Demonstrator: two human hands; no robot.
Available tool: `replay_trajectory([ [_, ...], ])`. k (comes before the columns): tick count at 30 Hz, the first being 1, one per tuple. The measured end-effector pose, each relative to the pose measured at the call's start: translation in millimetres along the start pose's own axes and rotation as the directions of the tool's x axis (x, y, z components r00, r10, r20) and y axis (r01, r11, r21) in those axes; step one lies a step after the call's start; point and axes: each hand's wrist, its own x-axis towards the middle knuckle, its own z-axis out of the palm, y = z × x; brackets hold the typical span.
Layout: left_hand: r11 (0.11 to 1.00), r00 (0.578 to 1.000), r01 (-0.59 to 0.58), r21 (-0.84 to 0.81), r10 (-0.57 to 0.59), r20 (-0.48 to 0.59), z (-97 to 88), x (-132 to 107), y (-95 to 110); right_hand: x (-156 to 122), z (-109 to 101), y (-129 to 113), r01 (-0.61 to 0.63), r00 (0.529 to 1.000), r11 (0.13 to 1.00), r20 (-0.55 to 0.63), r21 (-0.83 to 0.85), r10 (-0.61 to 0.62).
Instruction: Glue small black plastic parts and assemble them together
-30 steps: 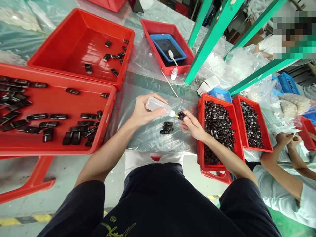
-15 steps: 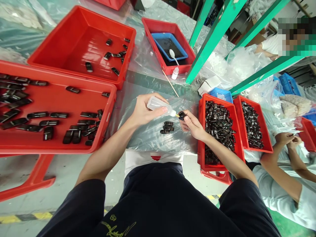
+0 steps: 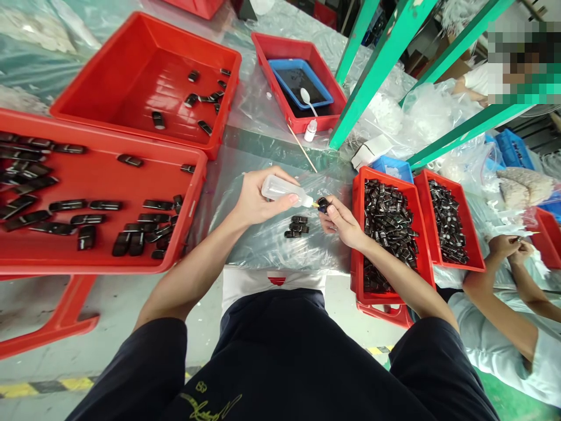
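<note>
Bottle (image 3: 277, 187) within left fingers (image 3: 283, 204); black piece (image 3: 322, 203) between right fingers (image 3: 336, 217).

The bottle (image 3: 283, 190) is milky white with a yellow tip (image 3: 315, 204), while the held piece (image 3: 323, 204) and the loose pieces (image 3: 299, 227) near the front edge of the counter (image 3: 249, 146) are glossy black, the counter itself greyish green under clear film. Along that edge the wide left tray (image 3: 100, 175) and two right trays (image 3: 356, 234) are red; toward the far edge a red tray (image 3: 331, 121) surrounds a blue tray (image 3: 323, 86) with a white spoon (image 3: 305, 96). The shirt (image 3: 307, 351) is dark navy with yellow lettering (image 3: 201, 387), the floor tape (image 3: 48, 387) striped yellow and black.
</note>
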Motion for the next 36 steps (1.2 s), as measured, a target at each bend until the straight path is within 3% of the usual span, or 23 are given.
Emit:
replay_trajectory([
  [10,0.989,1.0,-0.005,0.147,0.008,-0.022,3.0,-6.3,7.0,0.3,-1.2,-1.0,-0.013,1.0,1.0,-0.027,-0.005,0.013],
  [15,0.989,0.999,-0.042,0.143,0.044,-0.01,2.5,-6.7,6.8,1.4,-1.3,-0.6,-0.028,0.999,1.0,-0.042,-0.011,0.028],
  [36,0.994,1.0,0.002,0.114,0.0,-0.017,3.1,-4.4,11.4,1.7,-2.2,-1.7,-0.017,0.999,1.0,-0.034,-0.009,0.017],
])
